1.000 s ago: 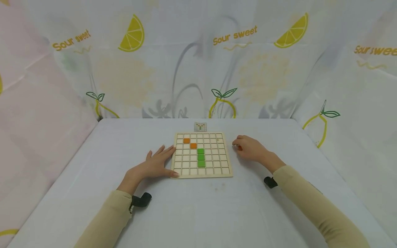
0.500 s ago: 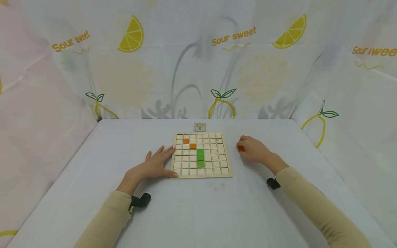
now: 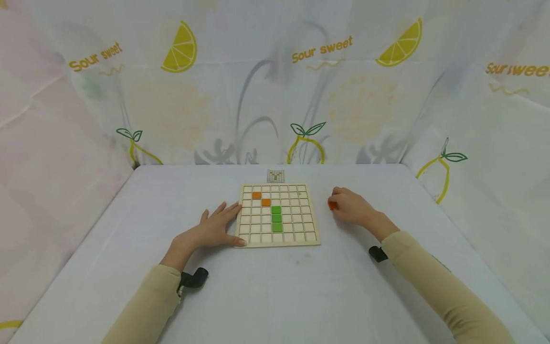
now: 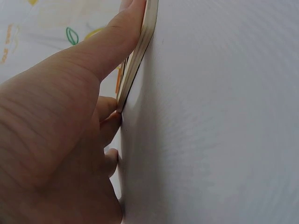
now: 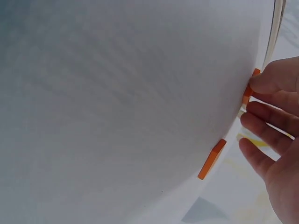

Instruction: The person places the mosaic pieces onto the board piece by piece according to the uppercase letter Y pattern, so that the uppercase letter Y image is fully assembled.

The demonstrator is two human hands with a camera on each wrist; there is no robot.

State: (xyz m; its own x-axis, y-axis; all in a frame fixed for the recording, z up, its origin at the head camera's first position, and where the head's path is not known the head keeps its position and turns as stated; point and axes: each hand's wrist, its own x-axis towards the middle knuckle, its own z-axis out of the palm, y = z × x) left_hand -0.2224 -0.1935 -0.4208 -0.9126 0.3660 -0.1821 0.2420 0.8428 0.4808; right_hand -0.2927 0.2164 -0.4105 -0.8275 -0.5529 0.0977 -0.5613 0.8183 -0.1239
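Observation:
A square wooden grid board [image 3: 299,219] lies flat on the table, with two orange tiles [image 3: 266,202] set diagonally and a column of green tiles [image 3: 277,218] below them. My left hand [image 3: 209,230] rests along its left side, fingers spread, thumb over the near-left corner. To the right of the board, my right hand [image 3: 351,207] pinches an orange tile [image 5: 247,96] between thumb and fingers, close to the tabletop. Another orange tile [image 5: 212,159] lies loose on the cloth near that hand; in the head view the hand hides it.
A small card [image 3: 276,176] with a printed grid pattern lies just behind the board. White cloth covers the table [image 3: 275,296], and printed fabric walls [image 3: 275,86] enclose the back and sides.
My right hand has shifted slightly right, away from the board, and more of an orange tile shows at its fingertips. My left hand stays at the board's edge.

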